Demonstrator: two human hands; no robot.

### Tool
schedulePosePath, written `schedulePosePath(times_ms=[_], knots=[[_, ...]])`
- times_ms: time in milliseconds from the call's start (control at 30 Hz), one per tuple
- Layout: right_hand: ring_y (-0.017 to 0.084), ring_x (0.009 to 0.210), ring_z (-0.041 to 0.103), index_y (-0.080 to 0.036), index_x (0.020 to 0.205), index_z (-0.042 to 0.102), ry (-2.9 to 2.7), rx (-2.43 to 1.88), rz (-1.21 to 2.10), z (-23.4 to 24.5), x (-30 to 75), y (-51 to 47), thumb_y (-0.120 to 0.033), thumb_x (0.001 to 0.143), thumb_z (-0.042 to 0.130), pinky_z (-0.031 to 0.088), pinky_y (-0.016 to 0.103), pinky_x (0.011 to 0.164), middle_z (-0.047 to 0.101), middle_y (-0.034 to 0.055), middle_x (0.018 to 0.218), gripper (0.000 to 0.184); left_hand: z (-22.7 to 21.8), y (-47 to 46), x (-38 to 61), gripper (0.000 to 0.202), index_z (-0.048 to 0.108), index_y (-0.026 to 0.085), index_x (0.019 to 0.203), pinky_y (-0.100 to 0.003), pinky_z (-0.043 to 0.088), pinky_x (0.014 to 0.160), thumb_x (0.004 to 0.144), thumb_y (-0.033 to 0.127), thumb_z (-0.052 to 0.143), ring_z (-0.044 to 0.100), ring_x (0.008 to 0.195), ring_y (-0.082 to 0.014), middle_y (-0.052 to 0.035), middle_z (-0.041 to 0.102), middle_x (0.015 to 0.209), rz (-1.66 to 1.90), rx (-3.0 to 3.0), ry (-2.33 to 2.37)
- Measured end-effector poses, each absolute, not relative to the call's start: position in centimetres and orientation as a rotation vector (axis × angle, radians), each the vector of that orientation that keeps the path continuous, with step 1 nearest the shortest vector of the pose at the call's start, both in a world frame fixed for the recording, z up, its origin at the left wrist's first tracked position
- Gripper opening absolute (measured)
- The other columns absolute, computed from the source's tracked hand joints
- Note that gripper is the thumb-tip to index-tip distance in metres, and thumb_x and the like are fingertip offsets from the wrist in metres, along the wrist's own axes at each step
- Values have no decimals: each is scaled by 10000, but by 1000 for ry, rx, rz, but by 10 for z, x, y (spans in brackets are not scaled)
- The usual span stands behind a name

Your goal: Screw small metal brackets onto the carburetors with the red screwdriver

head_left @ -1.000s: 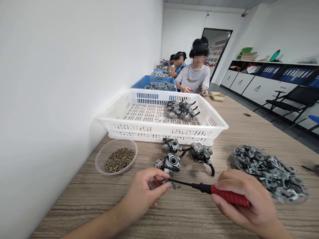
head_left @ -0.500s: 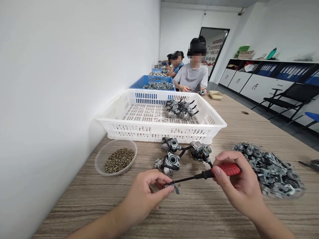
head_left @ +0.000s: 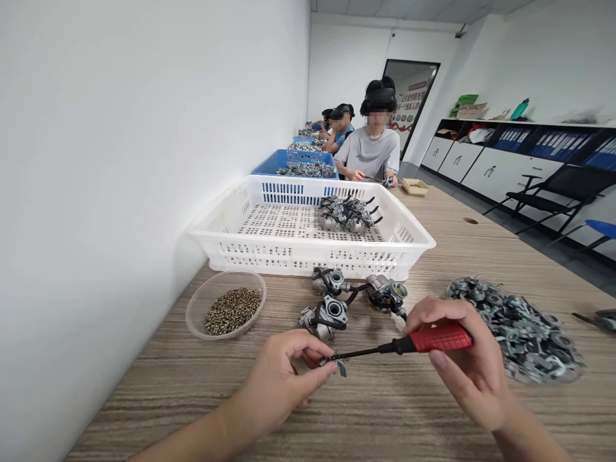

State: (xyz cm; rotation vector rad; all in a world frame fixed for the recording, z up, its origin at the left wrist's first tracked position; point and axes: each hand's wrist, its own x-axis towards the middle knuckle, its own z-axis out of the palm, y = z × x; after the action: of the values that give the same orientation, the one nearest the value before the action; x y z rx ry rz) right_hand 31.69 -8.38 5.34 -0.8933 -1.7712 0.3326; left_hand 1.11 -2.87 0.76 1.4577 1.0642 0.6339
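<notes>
Fingers (head_left: pixel 310 383) of the left hand (head_left: pixel 269 375) pinched a small metal part (head_left: pixel 342 369) at six o'clock in the view; those of the right hand (head_left: pixel 484 375) curled over a red-handled screwdriver (head_left: pixel 440 338). Wood-grain table (head_left: pixel 394 420) lay beneath, white wall (head_left: pixel 120 160) at nine, cabinets (head_left: pixel 491 172) past two. Fingertips hid much of the part, blurring where the blade met it; a dark object (head_left: pixel 604 319) past three was cut off.
</notes>
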Motion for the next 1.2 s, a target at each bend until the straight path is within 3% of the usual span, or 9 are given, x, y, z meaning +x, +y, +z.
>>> schedulePosePath(times_ms=[233, 467, 600, 667, 800, 900, 1033, 1133, 1200], knots=[[248, 1074, 807, -215, 1336, 628, -1795, -827, 341, 53, 310, -84, -9, 1081, 618, 701, 385, 903, 793, 136, 1208, 328, 5, -26, 12, 421, 854, 170, 1076, -225, 585, 433, 803, 486, 903, 704, 692, -188, -61, 748, 934, 682, 1410, 1044], [174, 807, 804, -215, 1075, 698, -1724, -909, 94, 48, 311, -85, -34, 1046, 724, 651, 284, 750, 788, 31, 901, 185, 2, -29, 13, 406, 856, 183, 1089, -216, 548, 450, 779, 437, 927, 658, 683, -168, -49, 734, 920, 733, 1437, 1022], [206, 848, 781, -192, 1157, 690, -1842, -848, 56, 50, 315, -85, -149, 1065, 695, 634, 325, 716, 774, 69, 960, 102, -1, -28, 12, 336, 889, 197, 1053, -243, 577, 582, 803, 414, 942, 731, 774, -199, -67, 788, 899, 798, 1503, 1038], [242, 933, 761, -177, 1253, 663, -1867, -814, 84, 52, 313, -84, -182, 1060, 653, 640, 365, 742, 764, 115, 1060, 193, -1, -26, 12, 395, 898, 193, 1101, -281, 613, 667, 783, 420, 956, 755, 791, -205, -67, 804, 902, 824, 1438, 1044], [267, 1111, 739, -195, 1364, 600, -1818, -815, 141, 51, 305, -83, 8, 978, 639, 673, 411, 889, 735, 129, 1184, 438, 3, -21, 13, 487, 911, 176, 1139, -322, 627, 744, 736, 441, 971, 781, 796, -215, -77, 826, 906, 852, 1342, 1069], [260, 1131, 776, -199, 1361, 620, -1861, -809, 125, 48, 305, -84, 83, 950, 673, 701, 401, 911, 765, 130, 1223, 502, 6, -18, 13, 450, 920, 177, 1093, -336, 629, 761, 737, 446, 971, 791, 814, -229, -87, 843, 907, 885, 1334, 1091], [229, 907, 816, -187, 1209, 692, -1929, -789, -60, 50, 311, -86, 56, 895, 811, 693, 335, 738, 805, 87, 1044, 414, 9, -18, 12, 395, 922, 181, 1051, -334, 630, 768, 750, 434, 966, 804, 842, -243, -92, 862, 905, 906, 1344, 1078], [186, 650, 716, -206, 1137, 713, -1992, -815, -156, 54, 313, -85, -39, 891, 824, 587, 308, 563, 750, 20, 822, 317, 9, -19, 12, 371, 918, 180, 1038, -332, 633, 770, 760, 422, 963, 811, 849, -246, -92, 871, 910, 912, 1341, 1072], [202, 646, 708, -221, 1168, 709, -2004, -822, -137, 56, 313, -85, -120, 888, 801, 583, 326, 553, 760, 36, 839, 311, 9, -19, 12, 366, 913, 179, 1035, -339, 635, 777, 762, 418, 962, 813, 854, -250, -96, 878, 919, 915, 1336, 1072]])
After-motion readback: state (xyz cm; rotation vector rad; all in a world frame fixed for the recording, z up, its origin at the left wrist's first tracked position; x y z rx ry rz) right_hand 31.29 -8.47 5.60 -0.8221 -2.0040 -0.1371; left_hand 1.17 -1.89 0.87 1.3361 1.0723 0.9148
